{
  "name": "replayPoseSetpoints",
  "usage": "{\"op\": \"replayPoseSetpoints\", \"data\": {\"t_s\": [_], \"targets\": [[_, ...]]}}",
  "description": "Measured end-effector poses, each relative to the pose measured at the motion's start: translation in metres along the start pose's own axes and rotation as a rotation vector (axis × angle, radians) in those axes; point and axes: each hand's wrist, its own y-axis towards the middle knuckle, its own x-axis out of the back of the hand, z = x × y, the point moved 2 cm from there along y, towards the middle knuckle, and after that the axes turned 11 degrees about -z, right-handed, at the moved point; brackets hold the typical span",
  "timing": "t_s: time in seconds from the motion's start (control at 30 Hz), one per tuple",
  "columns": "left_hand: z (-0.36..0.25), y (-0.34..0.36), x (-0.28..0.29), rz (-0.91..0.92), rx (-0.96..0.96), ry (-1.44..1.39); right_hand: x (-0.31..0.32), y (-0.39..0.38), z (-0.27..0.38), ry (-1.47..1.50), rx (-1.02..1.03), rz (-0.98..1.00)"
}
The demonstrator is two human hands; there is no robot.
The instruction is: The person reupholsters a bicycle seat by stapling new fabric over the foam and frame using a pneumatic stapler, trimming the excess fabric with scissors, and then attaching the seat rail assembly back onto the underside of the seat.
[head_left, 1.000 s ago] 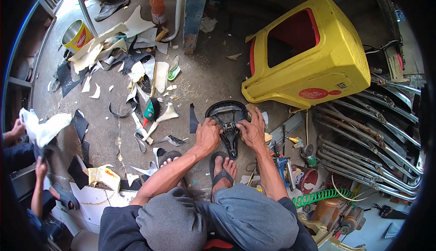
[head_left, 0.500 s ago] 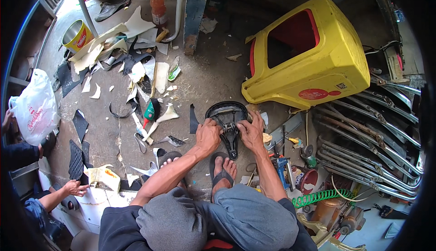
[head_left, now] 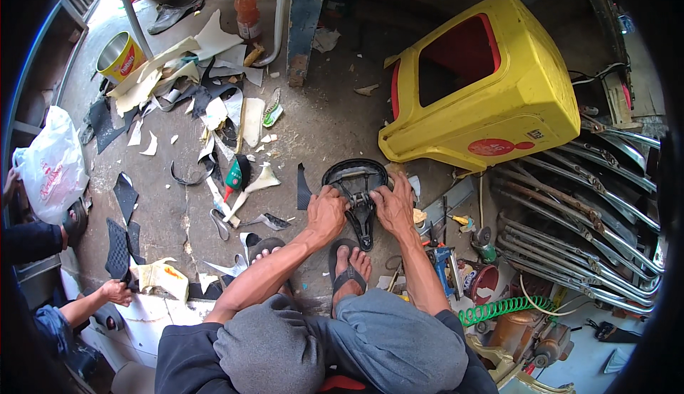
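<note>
A black bicycle saddle [head_left: 364, 230] lies underside up on the floor in front of my feet, its narrow nose pointing toward me. My left hand [head_left: 328, 210] is closed on its left side, the fingers curled at the metal fittings in the middle. Across from it, my right hand [head_left: 394, 205] grips the right side, thumb pressing near the same fittings. The fingertips partly hide what they press on. A sandalled foot [head_left: 349, 273] is just below the nose.
Left of me lie scattered foam and black fabric scraps [head_left: 153, 80], plus a green glue bottle [head_left: 234, 174]. A yellow plastic stool [head_left: 491, 109] lies tipped ahead right. Metal frames [head_left: 584, 216], tools and a green coiled hose [head_left: 506, 310] crowd the right. Another person's hand [head_left: 116, 292] and a white bag [head_left: 51, 169] are at left.
My hands and the saddle stay almost in place. At the left edge, the other person's hand has drawn slightly left and up, and the white bag has shifted slightly left.
</note>
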Motion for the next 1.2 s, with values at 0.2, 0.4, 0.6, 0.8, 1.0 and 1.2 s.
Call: {"op": "replayPoseSetpoints", "data": {"t_s": [0.2,0.4,0.6,0.8,1.0,1.2], "targets": [[0.005,-0.002,-0.004,-0.028,0.005,-0.022,-0.003,-0.005,-0.003,0.177,-0.068,-0.019],[-0.001,0.0,0.0,-0.008,0.006,-0.006,-0.004,0.0,-0.006,0.108,-0.043,-0.018],[0.002,0.0,0.001,0.002,-0.024,0.021,-0.003,-0.002,-0.004,0.187,-0.026,0.002],[0.0,0.0,0.002,-0.002,-0.009,-0.011,0.0,0.004,-0.004,0.156,-0.029,0.056],[0.0,-0.001,-0.004,-0.013,0.0,-0.001,-0.003,0.006,-0.011,0.148,0.022,0.088],[0.009,-0.005,-0.012,-0.073,-0.038,0.024,0.003,0.008,-0.006,0.216,0.055,0.087]]}}
